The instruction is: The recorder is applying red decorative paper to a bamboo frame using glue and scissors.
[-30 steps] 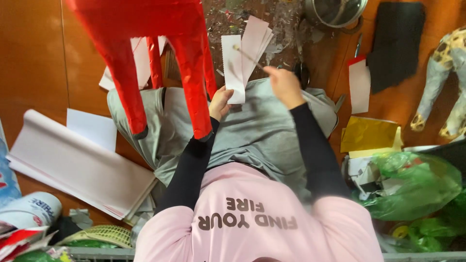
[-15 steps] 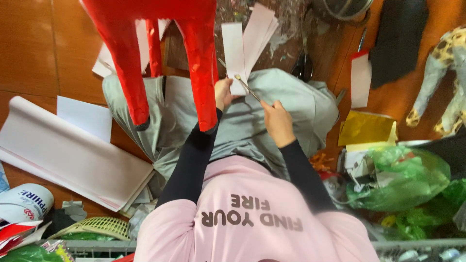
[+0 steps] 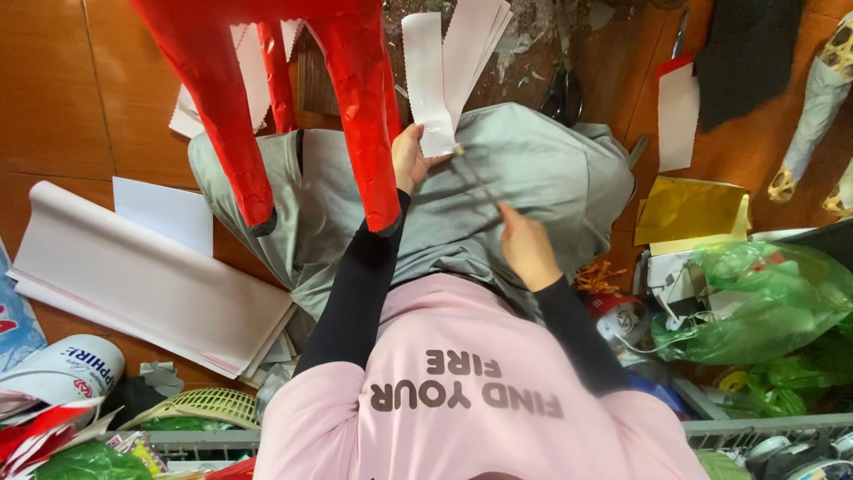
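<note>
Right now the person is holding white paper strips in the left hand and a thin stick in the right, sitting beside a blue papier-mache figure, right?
Not quite: the papier-mache figure is red, not blue, as the head view shows. The rest holds: the left hand grips the white paper strips and the right hand holds the thin stick.

You have three red paper-covered legs over the floor, one pair of scissors near the top edge, two green plastic bags at right, and one white paper roll at left.
</note>
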